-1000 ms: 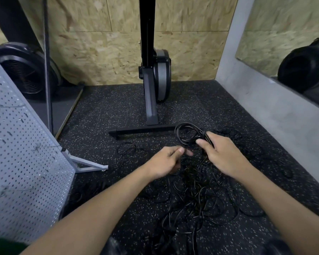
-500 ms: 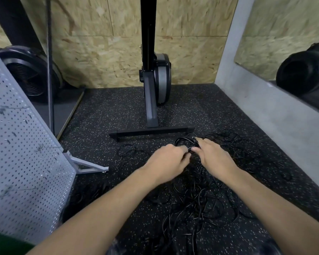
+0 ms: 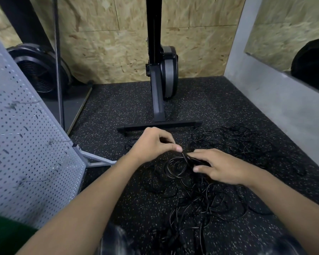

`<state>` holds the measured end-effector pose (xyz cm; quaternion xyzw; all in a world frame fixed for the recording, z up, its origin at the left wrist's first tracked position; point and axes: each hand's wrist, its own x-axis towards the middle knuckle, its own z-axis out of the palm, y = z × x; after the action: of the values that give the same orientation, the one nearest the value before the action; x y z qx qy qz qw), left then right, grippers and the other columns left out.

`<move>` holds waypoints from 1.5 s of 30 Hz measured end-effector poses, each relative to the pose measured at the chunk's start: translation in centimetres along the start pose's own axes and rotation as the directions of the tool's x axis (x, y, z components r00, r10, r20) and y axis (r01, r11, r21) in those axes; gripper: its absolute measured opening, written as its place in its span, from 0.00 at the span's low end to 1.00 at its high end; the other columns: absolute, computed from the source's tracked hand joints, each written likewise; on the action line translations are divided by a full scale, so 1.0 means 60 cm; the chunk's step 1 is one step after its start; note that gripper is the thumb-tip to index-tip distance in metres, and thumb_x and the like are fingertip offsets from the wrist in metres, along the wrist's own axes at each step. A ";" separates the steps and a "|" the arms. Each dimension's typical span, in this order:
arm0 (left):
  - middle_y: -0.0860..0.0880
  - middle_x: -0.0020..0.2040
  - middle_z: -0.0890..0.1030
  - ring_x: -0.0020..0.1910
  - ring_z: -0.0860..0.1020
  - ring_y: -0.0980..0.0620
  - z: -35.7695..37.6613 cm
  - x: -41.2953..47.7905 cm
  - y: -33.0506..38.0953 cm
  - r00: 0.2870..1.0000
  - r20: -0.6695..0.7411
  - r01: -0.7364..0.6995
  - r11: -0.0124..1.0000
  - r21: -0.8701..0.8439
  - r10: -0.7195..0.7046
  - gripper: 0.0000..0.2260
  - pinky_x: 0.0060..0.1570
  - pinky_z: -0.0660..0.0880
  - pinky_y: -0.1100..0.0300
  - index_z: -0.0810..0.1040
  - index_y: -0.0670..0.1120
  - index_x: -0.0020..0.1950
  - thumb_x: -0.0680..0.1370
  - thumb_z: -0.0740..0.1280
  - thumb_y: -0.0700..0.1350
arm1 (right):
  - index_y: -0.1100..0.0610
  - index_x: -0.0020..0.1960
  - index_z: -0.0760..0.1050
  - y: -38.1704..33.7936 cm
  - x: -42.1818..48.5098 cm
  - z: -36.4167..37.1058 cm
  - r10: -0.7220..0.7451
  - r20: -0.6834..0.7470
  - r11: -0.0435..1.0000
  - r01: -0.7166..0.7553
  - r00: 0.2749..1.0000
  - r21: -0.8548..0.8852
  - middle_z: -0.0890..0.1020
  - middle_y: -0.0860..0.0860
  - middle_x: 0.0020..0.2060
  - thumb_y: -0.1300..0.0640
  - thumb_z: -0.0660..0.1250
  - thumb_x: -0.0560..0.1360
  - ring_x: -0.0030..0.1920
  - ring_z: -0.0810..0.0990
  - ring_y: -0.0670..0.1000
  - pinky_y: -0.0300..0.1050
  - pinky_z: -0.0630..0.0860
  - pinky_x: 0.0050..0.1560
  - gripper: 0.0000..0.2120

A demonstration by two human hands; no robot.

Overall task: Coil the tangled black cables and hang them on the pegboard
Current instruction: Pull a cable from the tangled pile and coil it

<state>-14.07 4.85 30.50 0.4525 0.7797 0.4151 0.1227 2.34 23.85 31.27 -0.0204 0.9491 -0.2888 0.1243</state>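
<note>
Cables [image 3: 210, 203] tangled on floor [image 3: 118, 111] just before stand [image 3: 160, 125], pegboard [image 3: 26, 144] left of it. My L hand [image 3: 151, 144] pinches a strand [image 3: 183, 154] thumb-to-forefinger; my R hand [image 3: 221, 166] grips the coil [image 3: 175, 168] nr stand.

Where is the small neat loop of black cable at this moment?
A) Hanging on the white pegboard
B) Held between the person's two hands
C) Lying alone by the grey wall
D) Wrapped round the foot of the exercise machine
B: the right hand grips the loop of cable above the tangled pile, and the left hand pinches it at the top.
</note>
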 end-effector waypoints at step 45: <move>0.45 0.41 0.86 0.38 0.80 0.48 -0.016 0.014 -0.023 0.981 0.015 0.184 0.894 -0.409 -0.195 0.11 0.43 0.75 0.55 0.89 0.47 0.44 0.74 0.76 0.55 | 0.36 0.73 0.73 -0.043 -0.016 0.010 -0.139 -0.377 0.964 0.213 0.916 0.162 0.80 0.31 0.63 0.52 0.70 0.81 0.44 0.86 0.50 0.48 0.82 0.42 0.23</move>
<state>-15.89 4.66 30.22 0.3333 0.7177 0.5606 0.2438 3.31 21.50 32.41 -0.0398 0.9161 -0.3913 -0.0782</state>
